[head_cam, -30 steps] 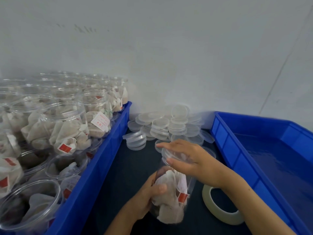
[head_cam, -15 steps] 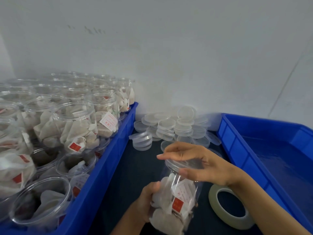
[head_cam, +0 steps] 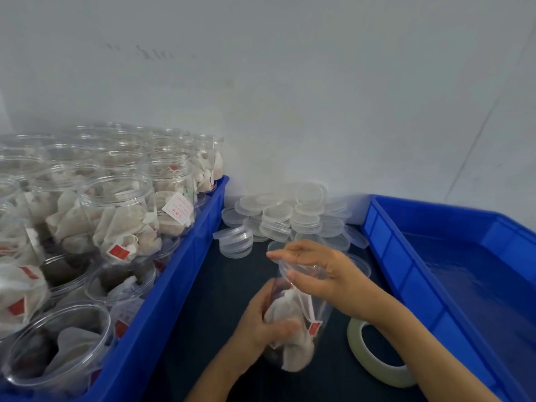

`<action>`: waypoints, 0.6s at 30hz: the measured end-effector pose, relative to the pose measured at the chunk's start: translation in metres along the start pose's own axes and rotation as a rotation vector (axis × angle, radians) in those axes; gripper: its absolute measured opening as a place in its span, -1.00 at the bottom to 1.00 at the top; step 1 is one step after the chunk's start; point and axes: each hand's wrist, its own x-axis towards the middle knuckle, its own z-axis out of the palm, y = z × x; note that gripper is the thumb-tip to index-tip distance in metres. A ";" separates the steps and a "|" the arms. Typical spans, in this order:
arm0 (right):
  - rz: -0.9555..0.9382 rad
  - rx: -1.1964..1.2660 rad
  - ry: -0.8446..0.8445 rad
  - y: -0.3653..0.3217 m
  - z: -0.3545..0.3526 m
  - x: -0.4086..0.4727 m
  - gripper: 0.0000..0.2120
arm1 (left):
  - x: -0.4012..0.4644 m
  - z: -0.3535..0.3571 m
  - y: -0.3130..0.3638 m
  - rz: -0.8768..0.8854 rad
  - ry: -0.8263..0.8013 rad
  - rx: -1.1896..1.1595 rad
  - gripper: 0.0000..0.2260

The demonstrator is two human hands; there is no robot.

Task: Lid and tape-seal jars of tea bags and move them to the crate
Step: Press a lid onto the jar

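A clear jar of tea bags (head_cam: 293,340) stands on the dark table between the two crates. My left hand (head_cam: 261,320) grips its side. My right hand (head_cam: 316,271) curls round the clear lid (head_cam: 301,269) sitting on the jar's mouth. A roll of clear tape (head_cam: 374,364) lies flat just right of the jar, under my right forearm. The blue crate on the right (head_cam: 406,274) shows only its bare floor.
A blue crate on the left (head_cam: 185,282) is packed with several open jars of tea bags (head_cam: 121,216). A heap of loose clear lids (head_cam: 287,219) lies against the white wall behind the jar.
The jar has turned in my hands, its red tag now lower right. My right hand has twisted on the lid, and my left hand has shifted its hold on the jar's side.
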 end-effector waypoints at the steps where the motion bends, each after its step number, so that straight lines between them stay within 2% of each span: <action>1: 0.053 -0.065 0.034 0.004 0.004 -0.001 -0.55 | 0.001 0.002 -0.003 0.037 0.071 0.092 -0.38; 3: 0.188 -0.142 0.118 0.011 0.015 -0.004 -0.44 | 0.000 0.006 -0.007 0.107 0.188 0.273 -0.32; 5: 0.256 -0.110 0.256 0.014 0.026 -0.006 -0.38 | 0.000 0.008 -0.010 0.156 0.251 0.341 -0.32; 8: 0.144 0.001 0.350 0.017 0.030 -0.007 -0.47 | 0.001 0.005 -0.013 0.170 0.243 0.337 -0.28; 14: -0.093 0.079 0.156 0.021 0.009 -0.011 -0.52 | 0.002 0.001 -0.006 0.125 0.061 0.197 -0.31; 18: -0.162 0.133 0.072 0.020 -0.002 -0.011 -0.54 | 0.003 0.002 -0.002 0.098 -0.066 0.018 -0.36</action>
